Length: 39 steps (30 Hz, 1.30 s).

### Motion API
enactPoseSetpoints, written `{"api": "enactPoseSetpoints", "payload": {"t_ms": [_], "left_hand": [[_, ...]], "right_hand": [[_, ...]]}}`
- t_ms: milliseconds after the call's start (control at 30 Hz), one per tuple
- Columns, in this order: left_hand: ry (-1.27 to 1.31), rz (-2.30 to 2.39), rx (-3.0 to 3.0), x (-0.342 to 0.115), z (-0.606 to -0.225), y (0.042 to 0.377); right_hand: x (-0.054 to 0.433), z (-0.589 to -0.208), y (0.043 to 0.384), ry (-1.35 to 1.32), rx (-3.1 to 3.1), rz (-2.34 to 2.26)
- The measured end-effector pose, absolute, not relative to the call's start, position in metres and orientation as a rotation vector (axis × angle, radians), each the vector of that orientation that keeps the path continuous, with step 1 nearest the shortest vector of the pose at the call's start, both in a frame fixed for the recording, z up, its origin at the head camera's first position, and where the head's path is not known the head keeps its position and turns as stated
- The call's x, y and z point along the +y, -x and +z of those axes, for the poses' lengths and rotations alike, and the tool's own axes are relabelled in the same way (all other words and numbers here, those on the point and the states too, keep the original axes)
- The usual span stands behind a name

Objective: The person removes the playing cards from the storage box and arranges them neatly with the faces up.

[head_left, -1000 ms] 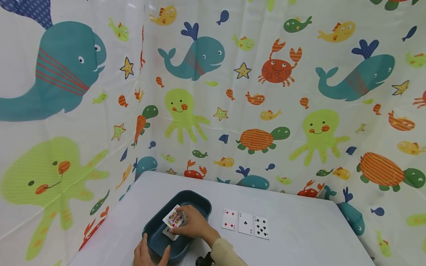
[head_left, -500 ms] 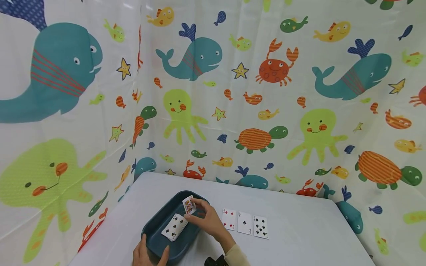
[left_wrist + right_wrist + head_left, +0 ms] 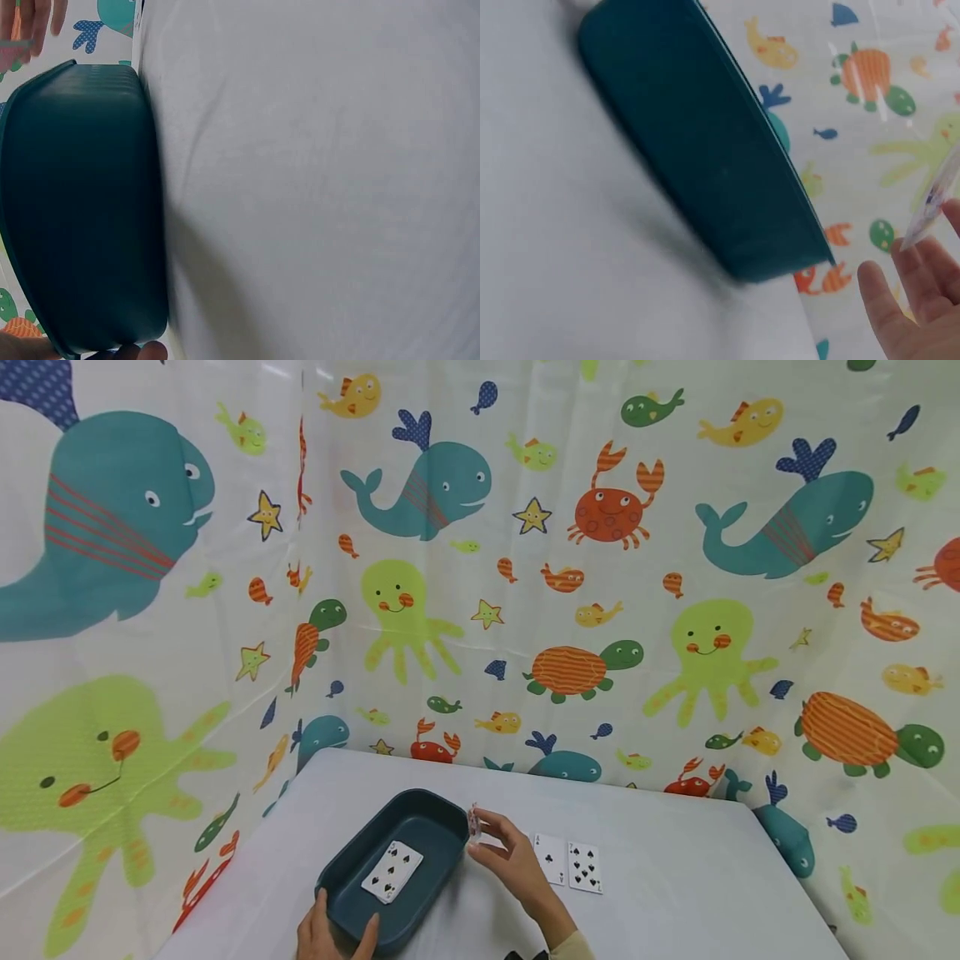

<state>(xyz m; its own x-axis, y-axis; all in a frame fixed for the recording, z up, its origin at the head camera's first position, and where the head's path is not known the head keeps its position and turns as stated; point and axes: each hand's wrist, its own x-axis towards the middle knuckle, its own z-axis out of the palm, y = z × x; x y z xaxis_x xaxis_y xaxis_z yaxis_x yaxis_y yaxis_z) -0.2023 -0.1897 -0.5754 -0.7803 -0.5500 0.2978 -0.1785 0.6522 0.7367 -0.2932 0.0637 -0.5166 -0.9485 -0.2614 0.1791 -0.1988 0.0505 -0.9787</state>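
Observation:
My right hand (image 3: 513, 858) pinches a playing card (image 3: 474, 823), seen nearly edge-on, just outside the far right rim of a dark teal plastic tub (image 3: 360, 843). In the right wrist view the card's blurred edge (image 3: 932, 199) rises from the fingertips. My left hand (image 3: 330, 935) grips the near end of the tub, fingers on its left side and thumb on its right. Inside the tub lie white playing cards (image 3: 392, 871), a spade card on top. On the table, a club card (image 3: 550, 858) and a spade card (image 3: 585, 867) lie face up; the right hand hides most of a diamond card beside them.
A white cloth covers the table (image 3: 675, 885). Behind it and at the left hangs a curtain (image 3: 450, 710) printed with sea animals. The tub's side wall (image 3: 82, 202) fills the left of the left wrist view.
The right hand has lifted a face card from inside the tub and carried it right, past the rim, turning it edge-on. A spade card now shows in the tub. The left hand stays put.

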Motion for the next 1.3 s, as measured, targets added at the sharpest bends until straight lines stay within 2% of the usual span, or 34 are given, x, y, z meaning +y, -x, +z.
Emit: {"api": "enactPoseSetpoints", "payload": {"t_ms": [800,1300], "left_hand": [[-0.583,-0.965,-2.365,-0.19,-0.575,0.203],[-0.578,-0.979,-2.392,-0.19,-0.576,0.205]], "right_hand": [[0.196,-0.529,0.278,-0.004,2.563,-1.947],[0.263,-0.53,0.271,0.01,2.742,-1.567]]}}
